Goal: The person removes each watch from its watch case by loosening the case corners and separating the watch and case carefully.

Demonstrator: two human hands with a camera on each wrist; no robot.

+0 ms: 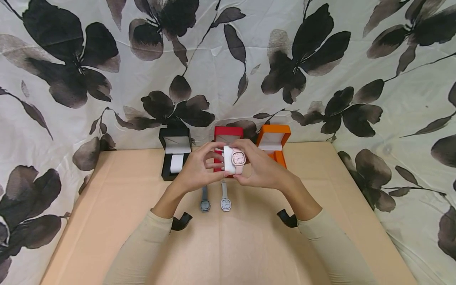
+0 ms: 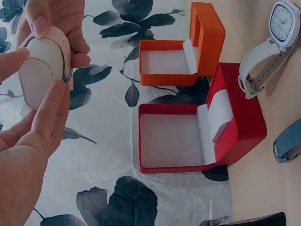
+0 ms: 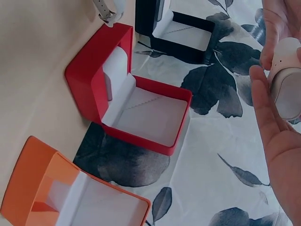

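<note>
In the head view both hands meet above the table, in front of the red box point(image 1: 228, 135). Together they hold a pink watch point(image 1: 238, 159) wrapped round a white cushion point(image 1: 228, 159). My left hand point(image 1: 208, 161) grips the cushion's left side and my right hand point(image 1: 250, 167) cups the watch from the right. The left wrist view shows the pink strap and cushion point(image 2: 43, 70) pinched between left fingers point(image 2: 51, 110) and the right hand's fingertips point(image 2: 59, 26). From the right wrist, the same cushion point(image 3: 288, 87) sits against the right palm point(image 3: 275, 141).
Three open boxes stand at the table's back edge: black point(image 1: 174, 153) with a white cushion inside, red with no cushion point(image 2: 188, 136), orange point(image 1: 274, 141). A grey watch point(image 1: 204, 200) and a white watch point(image 1: 225, 198) lie below the hands. Flowered cloth point(image 1: 320, 79) hangs behind.
</note>
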